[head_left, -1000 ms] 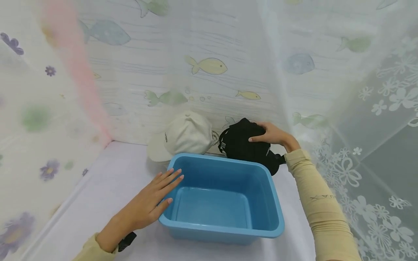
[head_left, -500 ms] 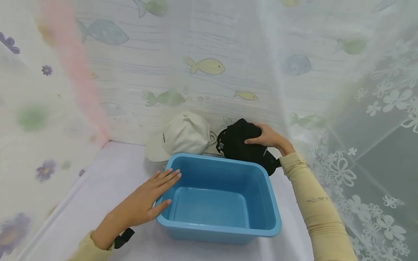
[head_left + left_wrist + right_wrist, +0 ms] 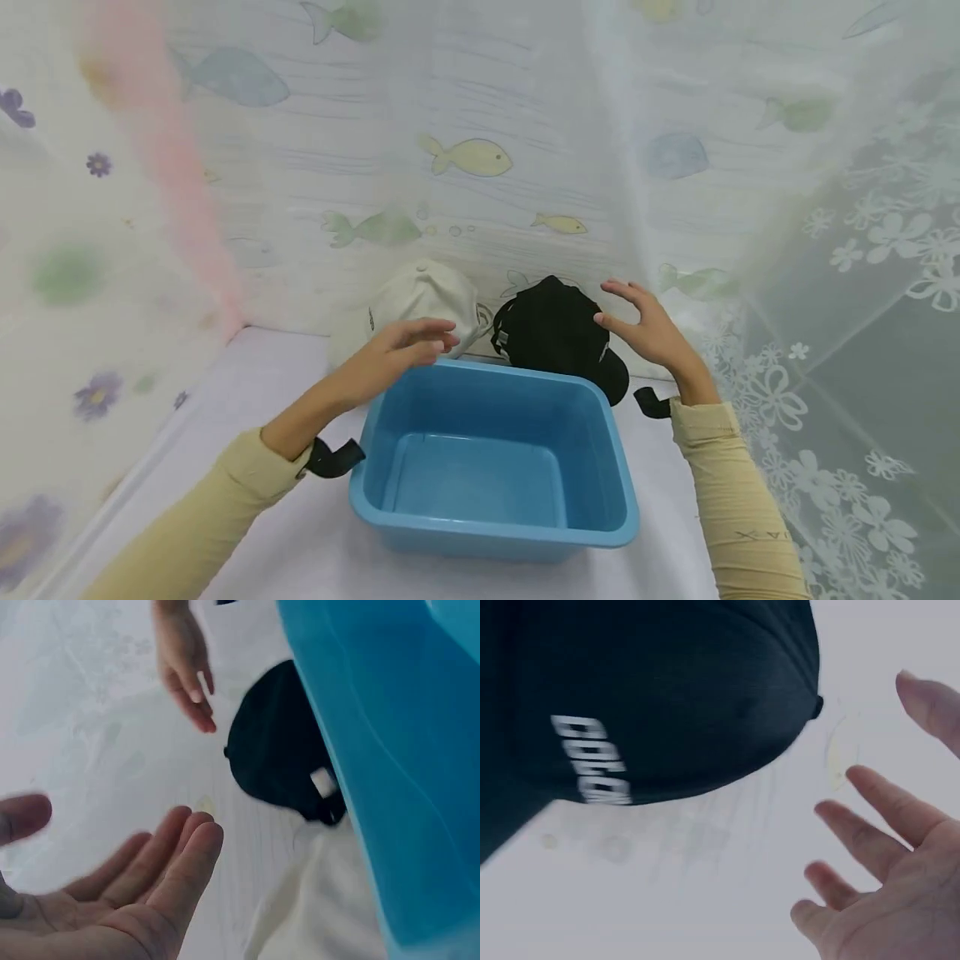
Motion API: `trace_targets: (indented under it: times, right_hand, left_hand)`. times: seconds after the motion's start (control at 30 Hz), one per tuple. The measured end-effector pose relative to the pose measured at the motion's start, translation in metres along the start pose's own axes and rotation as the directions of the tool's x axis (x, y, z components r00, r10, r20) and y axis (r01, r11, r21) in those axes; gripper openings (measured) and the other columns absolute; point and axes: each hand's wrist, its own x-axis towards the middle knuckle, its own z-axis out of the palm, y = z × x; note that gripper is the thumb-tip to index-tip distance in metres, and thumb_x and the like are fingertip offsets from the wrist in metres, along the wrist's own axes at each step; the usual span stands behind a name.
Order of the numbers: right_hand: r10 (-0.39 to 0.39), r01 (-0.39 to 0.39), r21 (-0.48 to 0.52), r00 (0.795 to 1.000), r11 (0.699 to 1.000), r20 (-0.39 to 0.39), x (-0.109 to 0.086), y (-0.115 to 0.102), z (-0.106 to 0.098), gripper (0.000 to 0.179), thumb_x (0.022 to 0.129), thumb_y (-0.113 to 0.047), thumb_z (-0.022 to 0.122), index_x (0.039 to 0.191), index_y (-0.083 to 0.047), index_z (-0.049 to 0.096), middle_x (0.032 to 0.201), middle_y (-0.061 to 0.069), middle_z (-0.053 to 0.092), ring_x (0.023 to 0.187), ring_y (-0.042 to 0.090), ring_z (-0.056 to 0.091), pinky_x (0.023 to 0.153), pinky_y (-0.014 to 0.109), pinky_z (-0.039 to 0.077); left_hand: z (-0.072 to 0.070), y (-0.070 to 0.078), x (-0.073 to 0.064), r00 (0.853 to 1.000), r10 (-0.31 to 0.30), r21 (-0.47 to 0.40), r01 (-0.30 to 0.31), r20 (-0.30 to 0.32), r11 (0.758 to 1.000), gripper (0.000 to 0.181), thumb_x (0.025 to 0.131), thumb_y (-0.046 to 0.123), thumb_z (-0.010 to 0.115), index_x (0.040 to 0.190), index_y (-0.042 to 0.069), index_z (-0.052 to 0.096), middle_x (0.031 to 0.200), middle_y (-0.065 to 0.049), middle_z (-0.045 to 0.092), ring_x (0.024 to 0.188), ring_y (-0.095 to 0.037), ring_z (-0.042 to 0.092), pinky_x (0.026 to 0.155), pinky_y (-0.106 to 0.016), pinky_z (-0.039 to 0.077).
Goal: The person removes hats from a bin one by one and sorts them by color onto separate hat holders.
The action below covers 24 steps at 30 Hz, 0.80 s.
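Note:
Behind the blue plastic tub (image 3: pixel 495 533) a black baseball cap (image 3: pixel 558 329) rests against the fabric wall, its brim to the right. White lettering shows on the cap's front (image 3: pixel 667 697) in the right wrist view. My right hand (image 3: pixel 648 329) hovers just right of this cap with fingers spread, holding nothing. To its left sits a white baseball cap (image 3: pixel 427 300), partly covered in the head view by my left hand (image 3: pixel 393 358). That hand is raised over the tub's back left corner, fingers loosely extended, with nothing in it. The tub's inside is bare.
A white cloth (image 3: pixel 270 392) covers the surface under the tub. Sheer fabric with printed fish (image 3: pixel 472 157) hangs close behind the caps, and flowered panels stand at both sides. Black straps (image 3: pixel 652 403) stick out at both wrists.
My right hand has let go of the black cap and drawn back to the right. My left hand has risen from the tub's left rim and moved forward, toward the white cap.

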Motion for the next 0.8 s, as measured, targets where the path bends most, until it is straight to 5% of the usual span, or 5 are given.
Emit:
trace_targets:
  times: [0.17,0.3,0.4,0.53,0.8]
  right_hand:
    - [0.114,-0.099,0.126,0.986,0.987,-0.122,-0.022,0.028,0.021,0.062,0.103,-0.026,0.061,0.155,0.000,0.039,0.162,0.023,0.032,0.154,0.043,0.018,0.121,0.065,0.019]
    - [0.257,-0.217,0.231,0.953,0.948,-0.161,-0.039,0.052,0.041,0.063,0.104,-0.024,0.058,0.155,0.004,0.035,0.162,0.026,0.030,0.153,0.042,0.021,0.123,0.059,0.020]
    - [0.369,-0.324,0.287,0.921,0.901,-0.120,-0.051,0.064,0.055,0.068,0.105,-0.027,0.056,0.157,0.006,0.027,0.163,0.028,0.026,0.153,0.044,0.019,0.123,0.057,0.023]
    - [0.470,-0.426,0.335,0.881,0.841,-0.059,-0.062,0.074,0.072,0.073,0.107,-0.032,0.053,0.159,0.007,0.019,0.164,0.029,0.021,0.152,0.045,0.020,0.121,0.057,0.027]
    - [0.512,-0.436,0.500,0.859,0.748,-0.018,-0.070,0.080,0.088,0.073,0.108,-0.027,0.051,0.158,0.012,0.013,0.161,0.035,0.022,0.148,0.045,0.030,0.115,0.052,0.040]
  left_hand:
    - [0.012,-0.002,0.058,0.973,-0.214,-0.301,0.181,-0.081,0.936,0.050,0.110,0.025,0.039,0.152,-0.002,0.038,0.146,-0.027,0.051,0.137,-0.040,0.050,0.112,-0.047,0.045]
    - [0.028,-0.010,0.104,0.926,-0.337,-0.472,0.223,-0.170,0.853,0.051,0.111,0.024,0.036,0.155,-0.002,0.035,0.150,-0.027,0.048,0.141,-0.039,0.046,0.114,-0.046,0.043]
    - [0.040,-0.016,0.130,0.895,-0.395,-0.562,0.223,-0.205,0.796,0.053,0.111,0.029,0.034,0.155,-0.001,0.034,0.153,-0.025,0.045,0.143,-0.038,0.042,0.118,-0.044,0.038]
    - [0.053,-0.022,0.149,0.875,-0.433,-0.596,0.233,-0.217,0.768,0.063,0.111,0.042,0.026,0.157,-0.001,0.030,0.157,-0.024,0.038,0.146,-0.037,0.037,0.122,-0.044,0.031]
    - [0.064,-0.029,0.161,0.830,-0.513,-0.624,0.286,-0.217,0.727,0.075,0.109,0.053,0.022,0.160,-0.002,0.022,0.156,-0.027,0.039,0.142,-0.039,0.041,0.119,-0.046,0.034]
